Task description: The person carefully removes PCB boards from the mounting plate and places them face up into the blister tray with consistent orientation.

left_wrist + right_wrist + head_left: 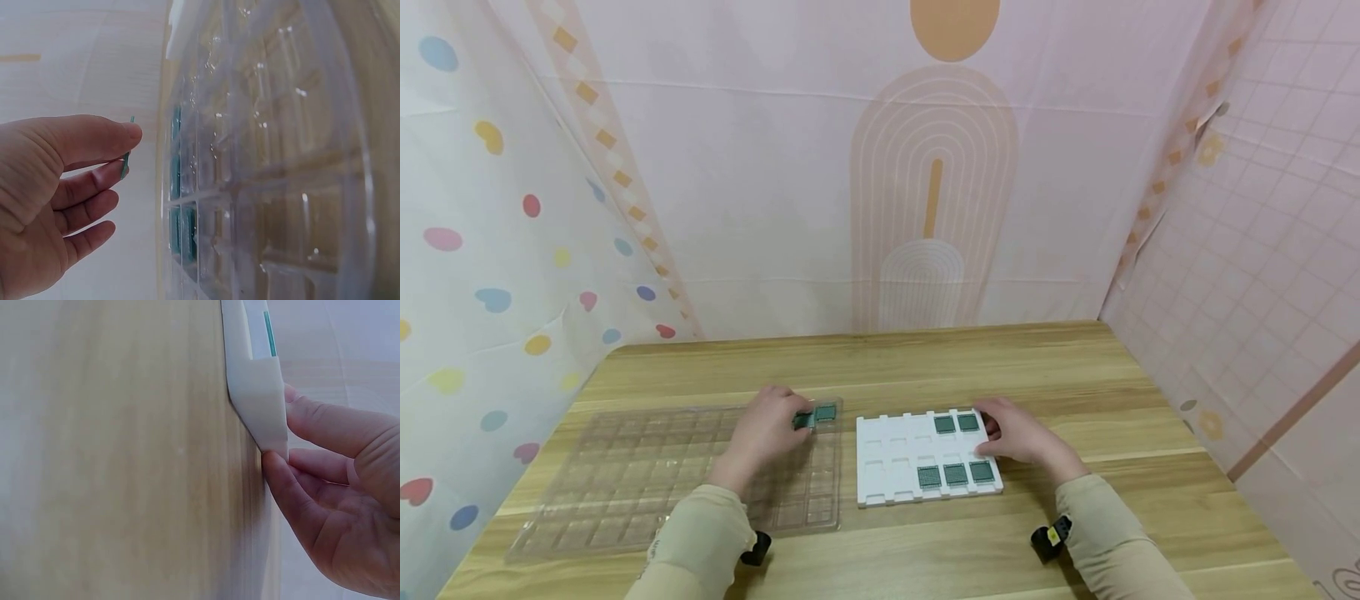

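Observation:
My left hand (767, 433) is over the far right part of a clear plastic tray (840, 500). Its thumb and index finger pinch a thin green circuit board (125, 165), seen edge-on in the left wrist view. Another green board (826, 412) lies in the clear tray's far right corner. To the right is a white tray (874, 454) with two rows of slots and several green boards (955, 474) in its right part. My right hand (1018, 432) grips that tray's right edge, thumb on top and a fingertip at the lower edge.
Both trays lie side by side on a wood-grain table (925, 550), with a narrow gap between them. A patterned cloth (760, 208) hangs behind the table and along its sides. Dark wrist devices (1051, 540) sit below both forearms.

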`<state>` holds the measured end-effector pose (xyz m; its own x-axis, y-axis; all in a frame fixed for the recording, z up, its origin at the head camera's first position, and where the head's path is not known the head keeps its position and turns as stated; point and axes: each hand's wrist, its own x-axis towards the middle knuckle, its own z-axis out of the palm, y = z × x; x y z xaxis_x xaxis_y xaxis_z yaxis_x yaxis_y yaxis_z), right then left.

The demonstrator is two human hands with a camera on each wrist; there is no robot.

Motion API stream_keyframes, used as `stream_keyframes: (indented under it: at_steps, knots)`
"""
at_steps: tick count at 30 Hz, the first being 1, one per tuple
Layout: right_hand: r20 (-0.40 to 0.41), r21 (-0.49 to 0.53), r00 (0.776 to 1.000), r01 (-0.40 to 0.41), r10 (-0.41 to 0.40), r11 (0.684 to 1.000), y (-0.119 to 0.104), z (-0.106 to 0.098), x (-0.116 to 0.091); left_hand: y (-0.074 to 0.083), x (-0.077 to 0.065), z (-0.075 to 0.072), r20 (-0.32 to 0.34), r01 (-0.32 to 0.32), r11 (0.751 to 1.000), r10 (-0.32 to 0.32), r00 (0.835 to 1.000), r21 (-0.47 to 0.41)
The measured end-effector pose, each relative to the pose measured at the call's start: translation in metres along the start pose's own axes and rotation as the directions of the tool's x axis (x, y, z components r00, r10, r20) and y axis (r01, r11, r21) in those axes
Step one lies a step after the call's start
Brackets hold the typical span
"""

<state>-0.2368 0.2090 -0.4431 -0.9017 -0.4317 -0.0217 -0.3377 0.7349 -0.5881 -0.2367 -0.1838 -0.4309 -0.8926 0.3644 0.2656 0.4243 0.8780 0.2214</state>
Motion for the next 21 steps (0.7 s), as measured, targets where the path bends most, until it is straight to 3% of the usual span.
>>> stream_keyframes:
  at_steps: [6,13,21]
  knots:
    - [0.002,-0.006,1.0,0.007,-0.007,1.0,0.0005,-0.0003,0.0,-0.0042,-0.0008,0.0017,0.013,0.003,1.0,-0.003,1.0,0.002]
    - [-0.014,-0.01,0.995,0.102,-0.102,0.995,0.0037,0.0003,0.0013,-0.0074,-0.0008,0.0038,0.052,0.008,1.0,-0.008,0.999,0.008]
    - [-0.001,-0.015,0.999,0.046,-0.046,0.999,0.0038,0.0013,0.0024,-0.0088,-0.0025,0.0063,0.071,0.02,1.0,-0.02,0.997,0.004]
